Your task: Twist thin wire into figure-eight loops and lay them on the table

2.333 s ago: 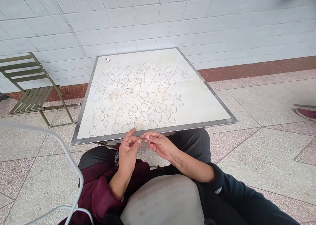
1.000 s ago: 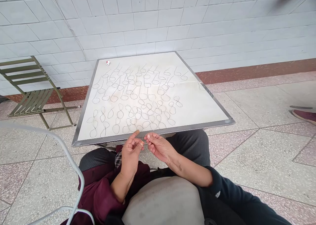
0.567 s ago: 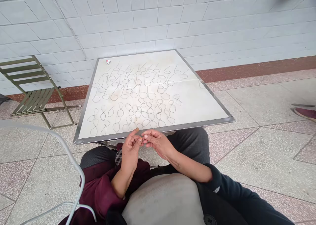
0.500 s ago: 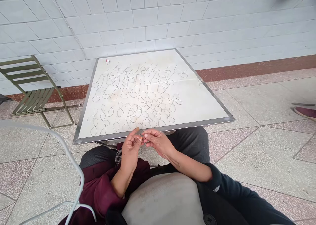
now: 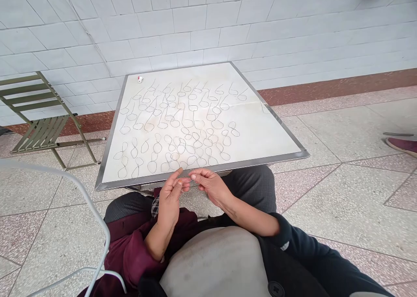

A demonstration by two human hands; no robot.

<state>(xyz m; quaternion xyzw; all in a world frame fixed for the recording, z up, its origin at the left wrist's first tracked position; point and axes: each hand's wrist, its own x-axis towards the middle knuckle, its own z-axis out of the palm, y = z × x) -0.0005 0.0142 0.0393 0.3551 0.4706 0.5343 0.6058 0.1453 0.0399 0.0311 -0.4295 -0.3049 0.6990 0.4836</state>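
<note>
My left hand (image 5: 171,192) and my right hand (image 5: 211,186) are close together just off the near edge of the white table (image 5: 260,136). A thin wire (image 5: 185,183) runs between them, pinched at the fingertips of both hands; it seems to curve into a small loop below the fingers. Many bent wires lie on the tabletop. Those farther back are single loops with a straight tail (image 5: 193,119); those nearer me are twisted into figure-eight shapes (image 5: 123,166).
A small white and red object (image 5: 140,79) sits at the table's far left corner. A green slatted folding chair (image 5: 42,123) stands on the left, and a grey tubular frame (image 5: 94,205) curves close by me. A shoe (image 5: 402,145) shows at the far right.
My hands have moved slightly apart, and more of the wire shows between the fingertips. The view has shifted a little; the wires on the table look unchanged.
</note>
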